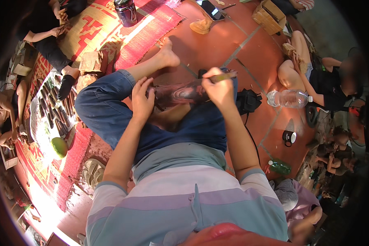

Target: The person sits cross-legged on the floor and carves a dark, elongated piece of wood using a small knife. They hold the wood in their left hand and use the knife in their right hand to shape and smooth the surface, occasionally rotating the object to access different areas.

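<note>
A dark reddish-brown piece of wood (pixel 180 94), streaked with lighter grain and shiny in places, lies across my lap. My left hand (pixel 142 98) grips its left end, the fingers laid over the edge. Closed around a short, slim yellowish-brown tool (pixel 225 76), my right hand (pixel 217 88) is at the wood's right end. The tool sticks out to the right past my fingers. Its working end is hidden by the hand, so I cannot tell its kind or whether it touches the wood.
Red tiles (pixel 250 61) and a patterned mat (pixel 96 26) cover the floor. A black device (pixel 249 101) with a cable, a plastic bottle (pixel 289 99) and a mug (pixel 289 137) stand or lie right. Many dark sticks (pixel 55 102) lie left. Several people sit around.
</note>
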`<state>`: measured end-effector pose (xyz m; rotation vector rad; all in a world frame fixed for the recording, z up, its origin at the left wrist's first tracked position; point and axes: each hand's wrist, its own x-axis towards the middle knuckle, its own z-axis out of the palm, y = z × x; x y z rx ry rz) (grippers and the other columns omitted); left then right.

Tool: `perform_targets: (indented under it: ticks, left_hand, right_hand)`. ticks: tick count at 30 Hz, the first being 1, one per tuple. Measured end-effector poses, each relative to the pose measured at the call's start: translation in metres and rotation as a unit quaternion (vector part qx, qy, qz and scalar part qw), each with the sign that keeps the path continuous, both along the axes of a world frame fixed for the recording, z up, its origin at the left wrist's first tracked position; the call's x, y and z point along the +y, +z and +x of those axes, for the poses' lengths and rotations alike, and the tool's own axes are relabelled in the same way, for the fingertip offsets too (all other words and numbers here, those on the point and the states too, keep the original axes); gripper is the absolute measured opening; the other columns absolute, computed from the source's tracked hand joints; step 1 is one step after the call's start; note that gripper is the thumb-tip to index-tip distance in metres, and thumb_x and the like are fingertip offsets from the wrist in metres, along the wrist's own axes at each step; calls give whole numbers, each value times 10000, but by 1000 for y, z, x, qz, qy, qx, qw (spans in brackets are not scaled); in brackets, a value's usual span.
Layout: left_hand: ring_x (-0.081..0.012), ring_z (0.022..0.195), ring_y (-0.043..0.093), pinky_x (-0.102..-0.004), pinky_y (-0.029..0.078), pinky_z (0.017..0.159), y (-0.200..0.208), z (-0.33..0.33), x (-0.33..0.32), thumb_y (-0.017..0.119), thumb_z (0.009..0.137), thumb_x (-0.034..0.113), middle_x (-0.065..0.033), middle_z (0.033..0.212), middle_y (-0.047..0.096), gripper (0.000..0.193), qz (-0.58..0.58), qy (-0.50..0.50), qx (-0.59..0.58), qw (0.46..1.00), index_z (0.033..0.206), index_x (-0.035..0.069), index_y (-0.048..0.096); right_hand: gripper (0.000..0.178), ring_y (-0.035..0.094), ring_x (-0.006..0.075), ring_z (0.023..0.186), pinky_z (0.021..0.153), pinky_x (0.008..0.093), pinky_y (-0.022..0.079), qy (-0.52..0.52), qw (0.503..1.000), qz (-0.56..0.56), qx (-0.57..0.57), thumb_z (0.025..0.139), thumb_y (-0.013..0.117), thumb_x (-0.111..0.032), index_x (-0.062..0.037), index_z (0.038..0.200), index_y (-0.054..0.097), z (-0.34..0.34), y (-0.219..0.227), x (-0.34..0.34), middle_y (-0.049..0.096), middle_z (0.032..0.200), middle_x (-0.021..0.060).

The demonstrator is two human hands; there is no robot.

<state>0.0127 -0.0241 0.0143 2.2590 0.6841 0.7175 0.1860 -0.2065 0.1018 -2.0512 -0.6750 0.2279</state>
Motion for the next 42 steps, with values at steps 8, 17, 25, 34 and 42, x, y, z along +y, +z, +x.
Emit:
perform_targets:
  ticks: [8, 17, 25, 34, 42]
  left_hand:
    - [-378, 1296, 355, -484, 323, 1055, -27, -12, -8, 593, 817, 111, -143, 1332, 486, 415, 110, -61, 157, 980, 1231, 103, 577]
    - [-384, 1294, 358, -506, 346, 1021, -33, -11, -6, 574, 822, 116, -98, 1284, 546, 405, 123, -60, 146, 980, 1227, 120, 582]
    - [-387, 1286, 365, -513, 350, 1009, -34, -11, -6, 563, 829, 111, -91, 1261, 567, 404, 124, -62, 141, 980, 1232, 123, 583]
    - [-380, 1274, 381, -509, 360, 991, -33, -9, -7, 567, 824, 104, -58, 1227, 593, 379, 132, -53, 141, 980, 1197, 140, 618]
    - [-369, 1269, 385, -516, 366, 963, -35, -8, -6, 596, 786, 101, -60, 1226, 585, 409, 143, -57, 138, 978, 1195, 110, 609]
  right_hand:
    - [80, 643, 320, 689, 685, 410, 505, -22, 999, -11, -48, 732, 643, -70, -96, 798, 606, 11, -3, 0, 637, 701, 125]
    - [61, 621, 154, 630, 590, 279, 491, 0, 998, -53, -39, 747, 620, -6, -48, 787, 605, 21, -9, -1, 645, 706, 85]
    - [48, 657, 273, 627, 621, 376, 525, 6, 992, -126, -6, 717, 659, -108, -78, 735, 625, 23, 6, 13, 666, 694, 118]
    - [35, 642, 99, 578, 482, 206, 500, 32, 960, -134, 244, 772, 628, -47, -33, 793, 604, 43, 29, 15, 635, 724, 33]
    - [15, 653, 140, 568, 473, 251, 516, 31, 963, -95, 249, 795, 603, 0, -10, 788, 594, 48, 25, 11, 641, 696, 99]
